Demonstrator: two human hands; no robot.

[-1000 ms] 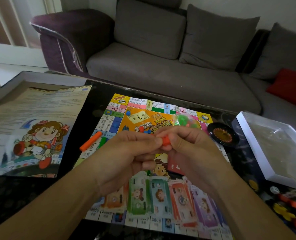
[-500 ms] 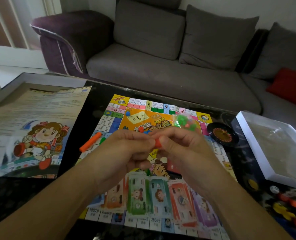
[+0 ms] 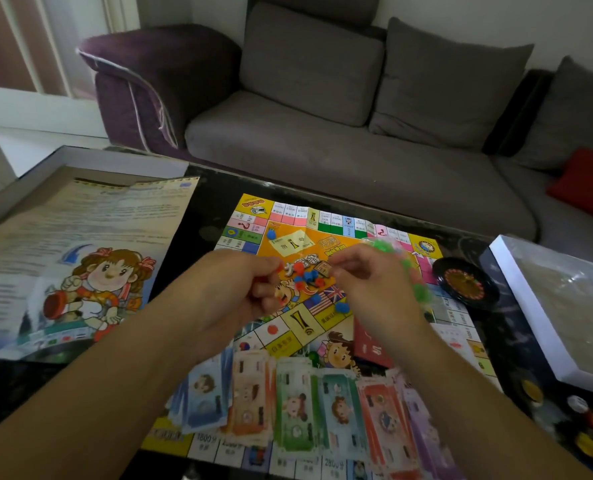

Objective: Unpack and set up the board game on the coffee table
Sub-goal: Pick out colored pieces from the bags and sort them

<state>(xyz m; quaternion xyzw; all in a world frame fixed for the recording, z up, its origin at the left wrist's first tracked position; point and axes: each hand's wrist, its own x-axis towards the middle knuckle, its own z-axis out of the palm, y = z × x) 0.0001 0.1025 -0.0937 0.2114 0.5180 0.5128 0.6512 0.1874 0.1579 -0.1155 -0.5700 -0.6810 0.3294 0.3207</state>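
The colourful game board [image 3: 322, 223] lies flat on the dark coffee table [image 3: 205, 209]. My left hand [image 3: 246, 296] hovers over its middle with curled fingers and pinches a small orange-red piece [image 3: 278, 268] at the fingertips. My right hand [image 3: 371, 285] is a short way to the right, thumb and fingers pinched together, with nothing visible between them. Small red and blue pawns [image 3: 307, 277] lie on the board between the hands. A clear bag of green pieces [image 3: 383, 245] shows behind my right hand. Stacks of play money [image 3: 295, 403] line the near edge.
A rule sheet with a cartoon girl [image 3: 80, 244] covers the table's left. A black roulette wheel [image 3: 464, 282], a red card deck [image 3: 371, 341] and the white box tray [image 3: 516, 306] sit right. Loose coloured pieces [image 3: 592, 441] lie at the near right corner. A grey sofa [image 3: 322, 161] stands behind.
My hands were pressed together on one orange piece; they have drawn apart, the left keeping the piece. The pawns between them are uncovered. The view has shifted slightly.
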